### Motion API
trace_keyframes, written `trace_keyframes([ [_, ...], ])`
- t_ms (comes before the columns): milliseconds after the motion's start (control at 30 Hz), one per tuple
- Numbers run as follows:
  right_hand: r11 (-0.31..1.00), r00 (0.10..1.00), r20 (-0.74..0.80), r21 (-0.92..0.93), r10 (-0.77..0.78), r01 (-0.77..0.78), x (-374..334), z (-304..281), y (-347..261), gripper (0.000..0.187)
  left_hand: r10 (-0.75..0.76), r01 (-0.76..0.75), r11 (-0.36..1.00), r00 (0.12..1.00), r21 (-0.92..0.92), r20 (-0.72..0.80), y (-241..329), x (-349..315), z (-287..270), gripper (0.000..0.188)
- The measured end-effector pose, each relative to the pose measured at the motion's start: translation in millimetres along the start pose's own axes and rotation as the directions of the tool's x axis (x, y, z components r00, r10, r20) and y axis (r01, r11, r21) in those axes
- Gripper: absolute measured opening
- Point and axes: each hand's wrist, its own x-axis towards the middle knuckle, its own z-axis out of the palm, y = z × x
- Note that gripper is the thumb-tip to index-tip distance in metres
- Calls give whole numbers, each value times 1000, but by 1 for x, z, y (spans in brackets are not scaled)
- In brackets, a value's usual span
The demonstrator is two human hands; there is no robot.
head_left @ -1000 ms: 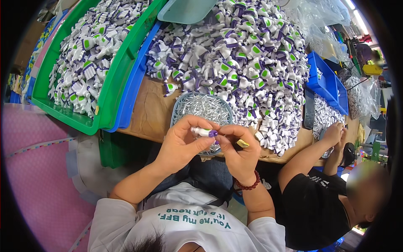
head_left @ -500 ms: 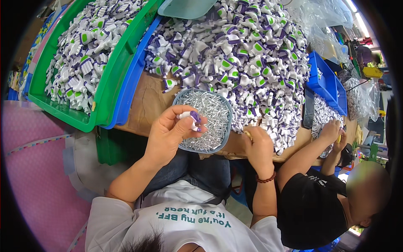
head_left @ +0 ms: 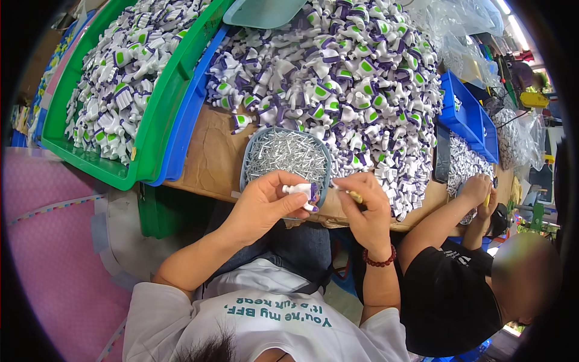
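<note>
My left hand point(head_left: 263, 202) grips a small white and purple plastic toy part point(head_left: 301, 193) just in front of a round blue tray of silver screws point(head_left: 288, 154). Close beside it on the right, my right hand point(head_left: 365, 208) pinches a thin yellow-handled tool point(head_left: 351, 194), its tip pointing at the part. Both hands hover over the table's near edge, above my lap. Behind the tray lies a big heap of white, purple and green toy parts point(head_left: 338, 78) on the brown table point(head_left: 208, 160).
A green bin point(head_left: 154, 130) full of the same parts stands at the left, against a blue bin edge point(head_left: 184, 136). At the right a person in a black shirt point(head_left: 449, 295) works with both hands point(head_left: 479, 187) near blue bins point(head_left: 467, 114) and plastic bags.
My left hand has come down from the screw tray toward my body with the part. My right hand has risen from the table edge and met it with the tool.
</note>
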Motion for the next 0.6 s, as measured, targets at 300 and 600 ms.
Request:
trace_keyframes([
  [300,967,997,65,245,51,-65,2,12,-7,13,-23,23,999,1000,-28,1,3,-1,2,19],
  [600,980,994,44,178,-99,90,4,9,-8,14,-86,86,991,996,-106,3,2,-2,1,19],
])
